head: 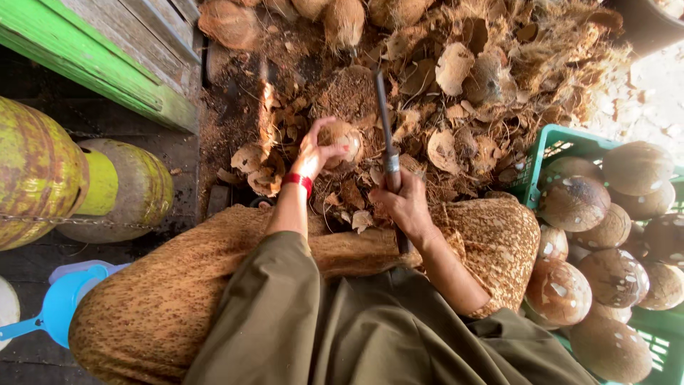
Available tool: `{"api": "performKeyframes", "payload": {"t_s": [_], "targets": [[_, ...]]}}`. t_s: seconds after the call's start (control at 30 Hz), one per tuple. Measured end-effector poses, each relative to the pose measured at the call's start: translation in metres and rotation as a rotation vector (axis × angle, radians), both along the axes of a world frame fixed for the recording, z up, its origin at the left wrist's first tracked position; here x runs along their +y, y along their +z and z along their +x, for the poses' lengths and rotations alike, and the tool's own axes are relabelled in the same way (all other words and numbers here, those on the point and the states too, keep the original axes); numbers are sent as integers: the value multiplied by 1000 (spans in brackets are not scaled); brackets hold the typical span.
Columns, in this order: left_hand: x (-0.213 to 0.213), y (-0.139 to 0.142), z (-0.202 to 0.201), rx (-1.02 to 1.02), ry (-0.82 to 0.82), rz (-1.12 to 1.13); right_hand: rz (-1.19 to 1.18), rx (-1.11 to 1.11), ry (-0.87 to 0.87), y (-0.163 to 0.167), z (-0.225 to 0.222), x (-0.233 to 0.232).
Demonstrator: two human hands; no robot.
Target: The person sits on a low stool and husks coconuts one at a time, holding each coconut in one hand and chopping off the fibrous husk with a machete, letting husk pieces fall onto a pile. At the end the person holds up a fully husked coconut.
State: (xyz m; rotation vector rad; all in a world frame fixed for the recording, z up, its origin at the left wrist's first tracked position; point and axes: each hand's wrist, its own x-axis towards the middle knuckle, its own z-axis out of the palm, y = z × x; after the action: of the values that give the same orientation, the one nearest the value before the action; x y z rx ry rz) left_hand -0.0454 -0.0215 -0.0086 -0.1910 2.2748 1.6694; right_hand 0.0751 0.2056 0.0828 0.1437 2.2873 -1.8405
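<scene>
Coconuts (pixel 574 202) fill the green plastic crate (pixel 554 140) at the person's right, husked brown ones mottled with pale patches, stacked well above the rim. Now to the hands: the left hand (pixel 311 155), a red band at its wrist, is curled round a small brown coconut (pixel 340 137), fingers wrapped over the top and thumb underneath, holding it out over the ground in front of the knees. The right hand (pixel 405 203) is clenched tight on the handle of a long dark blade (pixel 383 117), which points up and away from the body, its edge just beside the held coconut, though whether it touches I cannot tell. Straight ahead, a big heap of husk and shell pieces (pixel 456 85) covers the ground, dry fibre and curved shards spreading right up to the crate's corner, with a few unhusked nuts at the far edge. Off to the left lie two yellow-green gas cylinders (pixel 43 171) on their sides, a chain running across them, beside a green painted wooden board (pixel 92 60). Low at the left corner, a blue plastic scoop (pixel 53 303) peeks out next to the patterned cloth over the person's lap.
</scene>
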Motion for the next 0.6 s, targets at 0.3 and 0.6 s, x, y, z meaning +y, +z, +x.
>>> {"api": "performKeyframes", "payload": {"t_s": [0.3,0.6], "targets": [[-5,-11,-11,-28,10,119,-130,-506,-40,-52,-12,-27],[-8,6,-14,-158,4,26,-222,129,30,-32,-7,-12]]}}
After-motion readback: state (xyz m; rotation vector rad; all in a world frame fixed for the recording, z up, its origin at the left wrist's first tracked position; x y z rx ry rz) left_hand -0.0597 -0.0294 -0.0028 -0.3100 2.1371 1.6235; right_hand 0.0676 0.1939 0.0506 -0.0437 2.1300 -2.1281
